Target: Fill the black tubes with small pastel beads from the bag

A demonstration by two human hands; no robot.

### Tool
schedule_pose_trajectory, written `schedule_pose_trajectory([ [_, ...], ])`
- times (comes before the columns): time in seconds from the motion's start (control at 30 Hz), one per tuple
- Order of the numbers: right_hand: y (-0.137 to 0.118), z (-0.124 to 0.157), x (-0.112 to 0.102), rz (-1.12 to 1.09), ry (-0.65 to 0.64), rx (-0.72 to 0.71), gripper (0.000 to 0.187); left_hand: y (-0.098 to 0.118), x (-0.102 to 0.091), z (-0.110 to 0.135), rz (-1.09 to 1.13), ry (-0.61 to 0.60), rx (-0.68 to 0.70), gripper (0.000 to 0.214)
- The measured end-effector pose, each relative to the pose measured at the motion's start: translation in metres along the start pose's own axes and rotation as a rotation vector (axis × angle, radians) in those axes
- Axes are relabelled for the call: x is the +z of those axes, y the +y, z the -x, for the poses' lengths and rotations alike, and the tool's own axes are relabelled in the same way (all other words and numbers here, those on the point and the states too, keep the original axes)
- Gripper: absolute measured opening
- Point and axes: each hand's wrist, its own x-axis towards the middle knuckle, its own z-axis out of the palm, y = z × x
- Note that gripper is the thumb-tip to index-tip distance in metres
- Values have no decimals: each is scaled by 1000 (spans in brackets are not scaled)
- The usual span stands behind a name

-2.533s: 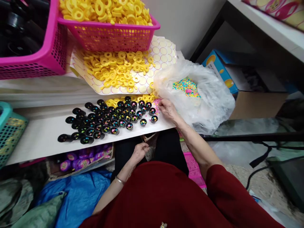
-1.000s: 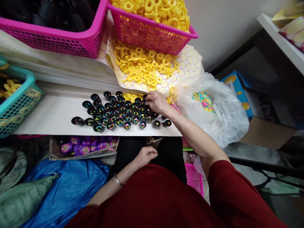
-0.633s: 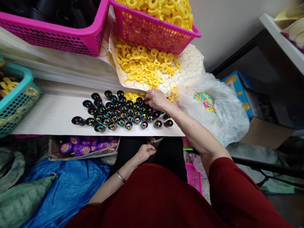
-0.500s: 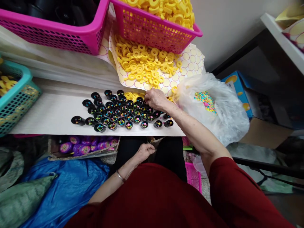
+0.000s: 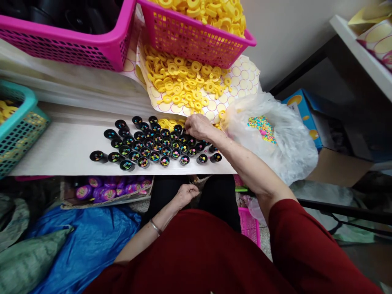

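Several small black cups (image 5: 147, 143) stand packed together on a white board (image 5: 61, 147), most with coloured candy beads inside. My right hand (image 5: 198, 126) hovers over the cluster's far right corner, fingers curled down in a pinch beside a few loose yellow rings (image 5: 167, 122); what it pinches is hidden. My left hand (image 5: 186, 193) rests in my lap below the board's edge, fingers curled closed. A clear plastic bag (image 5: 284, 139) of pastel candy beads (image 5: 261, 127) lies open just right of my right hand.
A pile of yellow rings (image 5: 180, 83) lies on a circle-printed sheet (image 5: 241, 81) behind the cups. Two pink baskets (image 5: 196, 41) stand at the back, one with rings, one (image 5: 76, 45) with black parts. A teal basket (image 5: 18, 126) sits at left. Purple lids (image 5: 104, 191) lie under the board.
My right hand moved from beside the candy bag leftward onto the far right corner of the cups and has stayed there. The view swung left. My left hand stays in my lap.
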Motion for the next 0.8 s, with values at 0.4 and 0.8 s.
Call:
schedule_pose_trajectory([
  [0.4, 55, 19, -3, -501, 339, -26, 17, 3, -2, 1, -1, 18, 9, 21],
  [0.8, 110, 58, 17, -29, 88, 186, 32, 7, 1, 0, -32, 35, -11, 25],
])
